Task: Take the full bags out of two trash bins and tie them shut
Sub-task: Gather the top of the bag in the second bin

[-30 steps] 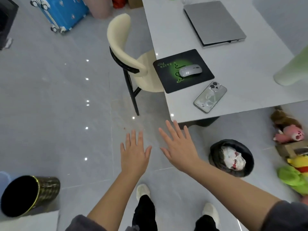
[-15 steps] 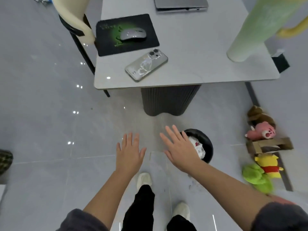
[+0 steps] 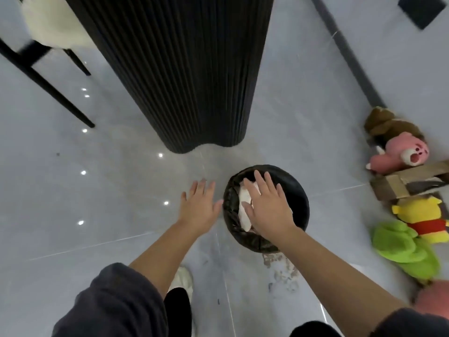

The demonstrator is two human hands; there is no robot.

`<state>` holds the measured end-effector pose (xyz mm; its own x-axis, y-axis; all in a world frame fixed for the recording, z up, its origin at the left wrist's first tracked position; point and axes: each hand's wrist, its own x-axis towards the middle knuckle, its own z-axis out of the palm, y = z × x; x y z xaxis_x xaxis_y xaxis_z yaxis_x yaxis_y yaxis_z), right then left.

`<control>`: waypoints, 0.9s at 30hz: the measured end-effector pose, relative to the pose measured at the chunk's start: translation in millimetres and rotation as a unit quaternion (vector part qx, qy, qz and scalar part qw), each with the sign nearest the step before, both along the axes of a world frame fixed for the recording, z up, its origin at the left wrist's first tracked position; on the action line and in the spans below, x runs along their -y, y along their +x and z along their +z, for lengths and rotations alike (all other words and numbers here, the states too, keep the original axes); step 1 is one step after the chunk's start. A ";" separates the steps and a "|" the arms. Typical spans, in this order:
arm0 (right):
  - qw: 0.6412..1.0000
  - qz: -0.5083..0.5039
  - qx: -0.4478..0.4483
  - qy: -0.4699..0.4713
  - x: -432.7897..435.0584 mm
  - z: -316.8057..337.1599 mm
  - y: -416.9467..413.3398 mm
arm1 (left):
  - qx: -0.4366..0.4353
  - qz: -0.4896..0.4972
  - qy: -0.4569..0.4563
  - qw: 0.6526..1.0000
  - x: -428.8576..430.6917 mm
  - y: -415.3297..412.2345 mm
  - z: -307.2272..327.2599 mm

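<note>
**Lined bin on floor, both hands flat above it, bag not yet lifted**

The grey tiled floor (image 3: 97, 190) fills most of the view. A dark ribbed table pedestal (image 3: 175, 69) stands at the far centre, with a cream chair (image 3: 51, 30) on black legs at the far left. Along the right edge lies a row of plush toys (image 3: 403, 152): brown and pink at the far end, yellow and green nearer, with a cardboard piece (image 3: 398, 183) between them.

One round trash bin (image 3: 302, 203) stands upright on the floor, just near of the pedestal and left of the toys. Its black bag (image 3: 232, 222) is in place, folded over the rim, open and untied.

The right hand (image 3: 269, 210) is spread palm-down over the bin's mouth, fingers straight and released, grasping nothing. Contact with the contents cannot be determined. The left hand (image 3: 199, 210) hovers just left of the bin, fingers straight and slack, thumb close to the rim. Whether it touches cannot be told.

Crumpled white paper (image 3: 244, 212) shows inside the bag, left of the right hand. A pale shoe (image 3: 183, 278) is on the floor below the left forearm
</note>
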<state>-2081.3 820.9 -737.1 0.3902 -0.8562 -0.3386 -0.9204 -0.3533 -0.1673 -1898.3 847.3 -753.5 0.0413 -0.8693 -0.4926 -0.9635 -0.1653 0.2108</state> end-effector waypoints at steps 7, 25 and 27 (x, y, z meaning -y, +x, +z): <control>0.995 0.055 0.038 -0.075 42.6 -108.1 -25.3 | -0.155 0.161 -0.029 0.974 47.7 -7.4 -144.9; 0.988 0.059 0.049 -0.135 82.9 -128.7 -41.0 | -0.442 0.424 0.048 0.789 84.1 -18.3 -167.5; 0.989 0.057 0.045 -0.128 86.0 -123.7 -38.2 | -0.486 0.449 0.009 0.750 87.7 -12.0 -156.0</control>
<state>-2119.5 734.9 -860.8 0.5085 -0.8578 -0.0757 -0.8573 -0.4961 -0.1375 -1910.3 759.6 -909.5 0.2191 -0.6990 -0.6808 0.1446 -0.6668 0.7311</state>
